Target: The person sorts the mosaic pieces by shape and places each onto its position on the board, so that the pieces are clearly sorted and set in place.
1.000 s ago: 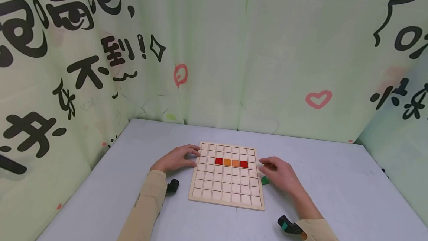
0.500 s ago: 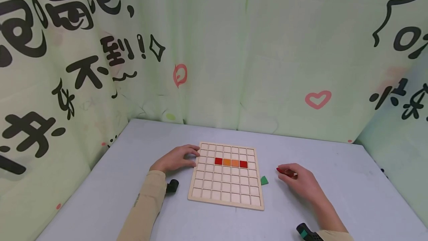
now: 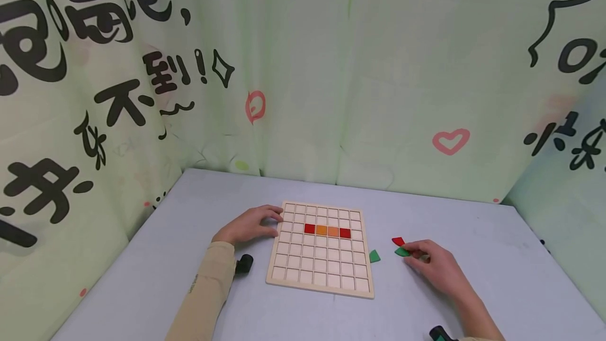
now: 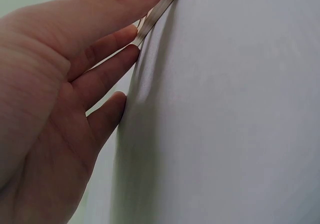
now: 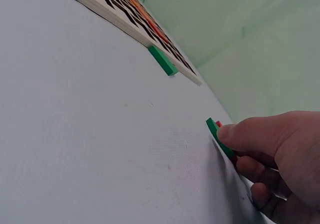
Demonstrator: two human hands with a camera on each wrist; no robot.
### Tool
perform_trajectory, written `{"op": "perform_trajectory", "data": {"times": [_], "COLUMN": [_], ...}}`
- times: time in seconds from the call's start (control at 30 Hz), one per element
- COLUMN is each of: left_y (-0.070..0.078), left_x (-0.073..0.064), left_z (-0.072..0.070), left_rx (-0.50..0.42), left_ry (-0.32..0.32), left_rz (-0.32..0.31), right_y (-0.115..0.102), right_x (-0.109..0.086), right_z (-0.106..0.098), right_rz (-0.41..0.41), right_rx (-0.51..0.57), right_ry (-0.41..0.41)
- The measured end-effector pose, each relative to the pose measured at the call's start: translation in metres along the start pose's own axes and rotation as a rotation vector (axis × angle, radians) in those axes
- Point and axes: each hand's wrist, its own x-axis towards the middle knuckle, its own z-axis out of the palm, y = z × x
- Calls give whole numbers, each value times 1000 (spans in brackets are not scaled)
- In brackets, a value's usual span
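Over tabletop (image 3: 511,267), right hand (image 3: 435,264) pinches jutting green tile (image 3: 401,252).

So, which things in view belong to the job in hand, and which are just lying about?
Likely the job:
grid board, touched by the left grip
red squares and orange squares on it
green piece pinched by the right grip
red piece beside it
second green piece at the board's right edge

Likely incidental:
printed curtain
black wrist devices

I can see pale green curtains (image 3: 303,93) hanging behind the counter (image 3: 454,225) and along both its sides, printed with black characters (image 3: 118,90) and a pink heart (image 3: 451,151), under soft light.
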Motion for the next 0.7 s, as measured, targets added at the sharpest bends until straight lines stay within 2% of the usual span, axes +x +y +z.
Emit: {"op": "perform_trajectory", "data": {"times": [0.37, 0.53, 0.7], "left_y": [-2, 0, 0], "left_x": [0, 0, 0], "left_z": [0, 1, 1], "left_rx": [3, 7, 4], "left_ry": [3, 6, 11], "left_rz": [-8, -19, -20], "right_y": [-7, -10, -11], "right_x": [1, 1, 2], "right_z": [5, 8, 10], "right_rz": [-63, -53, -52], "right_rx": [-67, -85, -91], "right_ry": [7, -6, 23]}}
